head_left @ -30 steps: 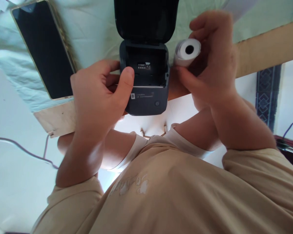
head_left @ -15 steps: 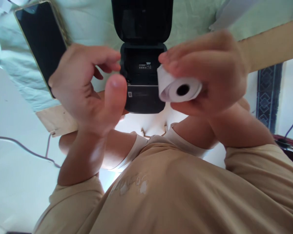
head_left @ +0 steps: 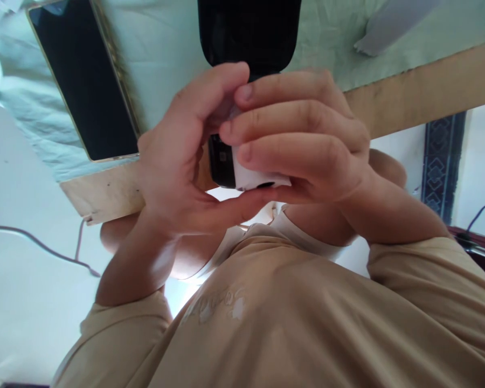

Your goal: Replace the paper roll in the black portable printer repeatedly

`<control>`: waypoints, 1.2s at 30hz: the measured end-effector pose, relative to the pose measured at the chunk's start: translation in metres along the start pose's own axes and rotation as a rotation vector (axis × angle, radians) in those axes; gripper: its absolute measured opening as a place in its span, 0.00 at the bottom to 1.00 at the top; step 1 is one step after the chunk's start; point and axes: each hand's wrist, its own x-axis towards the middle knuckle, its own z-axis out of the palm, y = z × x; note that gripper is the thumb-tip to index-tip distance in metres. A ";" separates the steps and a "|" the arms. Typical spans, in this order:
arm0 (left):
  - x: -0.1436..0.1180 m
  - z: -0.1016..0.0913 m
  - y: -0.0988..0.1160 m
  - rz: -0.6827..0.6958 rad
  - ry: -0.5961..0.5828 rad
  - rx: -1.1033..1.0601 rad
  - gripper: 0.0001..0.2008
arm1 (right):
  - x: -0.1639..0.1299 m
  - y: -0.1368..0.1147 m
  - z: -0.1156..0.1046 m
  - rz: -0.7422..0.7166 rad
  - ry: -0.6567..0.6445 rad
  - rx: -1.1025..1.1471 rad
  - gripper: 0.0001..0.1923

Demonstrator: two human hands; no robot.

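Observation:
A white paper roll (head_left: 254,179) is between my two hands, over a small black printer. My right hand (head_left: 311,129) is closed round the roll, its fingers lying across the paper. My left hand (head_left: 178,156) curves about it from the other side, thumb at the near end and fingers at the far end, where the contact is partly hidden. Behind my hands the printer's black lid (head_left: 248,35) stands open. Of the printer body (head_left: 221,168) only the near left part shows; its inside is covered by my hands and the roll.
A phone (head_left: 84,81) with a dark screen lies on the pale green cloth (head_left: 157,43) to the left. A strip of white paper (head_left: 392,24) is at the back right. The wooden table edge (head_left: 420,97) runs along the near side, and a cable (head_left: 36,245) hangs at lower left.
My left hand has moved right to the paper roll. My right hand has brought the roll left over the printer and turned it, so its end hole now faces down toward me.

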 end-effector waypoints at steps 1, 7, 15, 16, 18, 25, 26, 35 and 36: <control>0.000 -0.001 -0.002 0.042 -0.015 0.009 0.38 | -0.001 0.004 0.002 -0.038 0.007 0.003 0.11; -0.016 0.006 -0.008 0.428 -0.214 -0.086 0.39 | -0.002 0.010 -0.003 -0.012 0.030 0.115 0.10; -0.012 0.007 -0.023 0.451 -0.123 -0.006 0.48 | -0.008 0.022 -0.002 0.175 -0.054 -0.167 0.28; -0.012 0.007 -0.022 0.477 -0.146 0.013 0.48 | -0.008 0.024 -0.002 0.129 -0.037 -0.156 0.26; -0.012 0.008 -0.016 0.488 -0.171 0.051 0.39 | -0.007 0.026 -0.003 -0.008 0.075 -0.084 0.15; -0.011 0.006 -0.016 0.507 -0.140 0.052 0.41 | -0.011 0.034 -0.002 -0.057 0.234 0.080 0.09; -0.011 0.005 -0.019 0.495 -0.116 0.051 0.44 | -0.012 0.034 -0.002 -0.042 0.233 0.085 0.11; -0.012 0.002 -0.017 0.416 -0.138 0.067 0.43 | -0.010 0.030 0.001 -0.135 0.216 -0.081 0.19; -0.011 0.003 -0.017 0.458 -0.145 0.049 0.42 | -0.010 0.031 0.003 -0.191 0.251 -0.078 0.17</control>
